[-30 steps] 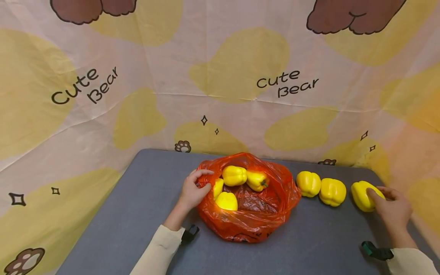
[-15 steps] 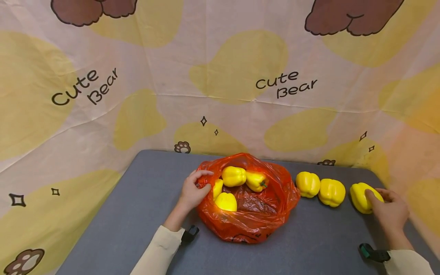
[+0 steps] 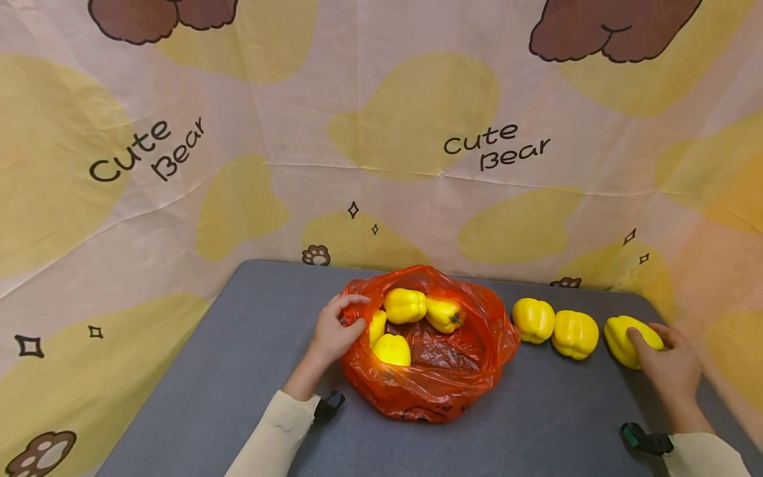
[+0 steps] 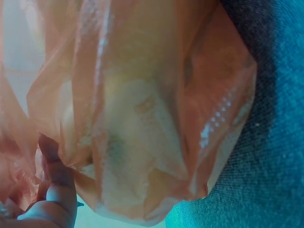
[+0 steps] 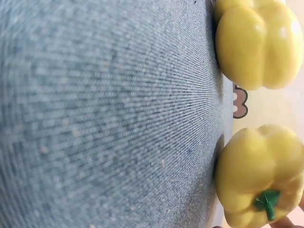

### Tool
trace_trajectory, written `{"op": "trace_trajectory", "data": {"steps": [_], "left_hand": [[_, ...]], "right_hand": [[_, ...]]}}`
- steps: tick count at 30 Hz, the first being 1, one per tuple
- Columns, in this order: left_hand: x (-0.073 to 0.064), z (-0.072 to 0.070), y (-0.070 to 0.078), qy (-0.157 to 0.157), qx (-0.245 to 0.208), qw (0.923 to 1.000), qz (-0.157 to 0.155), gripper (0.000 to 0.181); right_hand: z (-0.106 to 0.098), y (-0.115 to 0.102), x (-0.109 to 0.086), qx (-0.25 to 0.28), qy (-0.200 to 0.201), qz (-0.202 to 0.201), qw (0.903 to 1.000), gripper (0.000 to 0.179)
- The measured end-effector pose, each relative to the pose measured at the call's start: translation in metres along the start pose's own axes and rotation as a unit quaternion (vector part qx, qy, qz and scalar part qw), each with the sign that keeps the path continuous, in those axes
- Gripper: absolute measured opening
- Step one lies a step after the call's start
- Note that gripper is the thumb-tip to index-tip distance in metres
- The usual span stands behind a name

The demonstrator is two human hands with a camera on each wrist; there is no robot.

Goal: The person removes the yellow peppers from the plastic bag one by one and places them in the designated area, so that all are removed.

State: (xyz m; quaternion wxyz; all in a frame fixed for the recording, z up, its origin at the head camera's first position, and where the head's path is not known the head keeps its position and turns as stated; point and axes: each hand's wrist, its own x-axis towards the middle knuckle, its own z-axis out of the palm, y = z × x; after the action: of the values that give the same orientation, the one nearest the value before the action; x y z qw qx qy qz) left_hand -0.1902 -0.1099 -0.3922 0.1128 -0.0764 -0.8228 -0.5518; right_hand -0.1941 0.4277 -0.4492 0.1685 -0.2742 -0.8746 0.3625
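A red plastic bag (image 3: pixel 426 397) stands with its mouth wide, several yellow bell peppers (image 3: pixel 406 306) lying inside. My left hand (image 3: pixel 334 332) grips the bag's left rim between thumb and fingers; in the left wrist view the thumb (image 4: pixel 59 175) lies against the crumpled plastic. At the right end of the table, my right hand (image 3: pixel 675 363) holds a yellow bell pepper (image 3: pixel 622 339), thumb on its near side and fingers behind. This pepper's green stem (image 5: pixel 267 202) shows in the right wrist view, with the fingers mostly hidden.
Two more yellow bell peppers (image 3: pixel 533 320) sit side by side between the bag and my right hand. The grey table (image 3: pixel 197 397) meets a patterned cloth backdrop (image 3: pixel 405 119) at its far edge, and the cloth also closes in on both sides.
My right hand and its bell pepper have shifted slightly left, toward the other two peppers. The left hand and the bag stay as they were.
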Motion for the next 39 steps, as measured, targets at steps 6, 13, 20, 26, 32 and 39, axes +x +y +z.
{"op": "trace_trajectory", "data": {"steps": [6, 13, 20, 26, 32, 39], "left_hand": [[0.001, 0.0, -0.001, 0.0, 0.0, 1.0, 0.006, 0.029], [0.002, 0.001, -0.002, -0.002, -0.005, 1.0, 0.005, 0.029], [0.002, 0.001, -0.002, -0.003, -0.007, 1.0, 0.005, 0.03], [0.003, 0.001, -0.001, -0.004, -0.006, 1.0, 0.002, 0.029], [0.003, 0.0, 0.0, -0.004, -0.001, 1.0, 0.001, 0.029], [0.003, 0.0, -0.002, -0.006, 0.0, 1.0, 0.002, 0.029]], "right_hand": [[-0.001, -0.004, -0.004, -0.017, -0.026, -0.03, 0.9991, 0.067], [0.0, -0.004, -0.005, -0.021, -0.026, -0.05, 0.9982, 0.068], [0.0, -0.004, -0.005, -0.052, -0.022, -0.067, 0.9961, 0.07], [-0.001, -0.008, -0.006, -0.064, -0.018, -0.073, 0.9951, 0.07], [-0.002, -0.012, -0.007, -0.061, -0.009, -0.098, 0.9933, 0.069], [-0.003, -0.021, -0.01, -0.051, -0.004, -0.123, 0.9911, 0.069]]}}
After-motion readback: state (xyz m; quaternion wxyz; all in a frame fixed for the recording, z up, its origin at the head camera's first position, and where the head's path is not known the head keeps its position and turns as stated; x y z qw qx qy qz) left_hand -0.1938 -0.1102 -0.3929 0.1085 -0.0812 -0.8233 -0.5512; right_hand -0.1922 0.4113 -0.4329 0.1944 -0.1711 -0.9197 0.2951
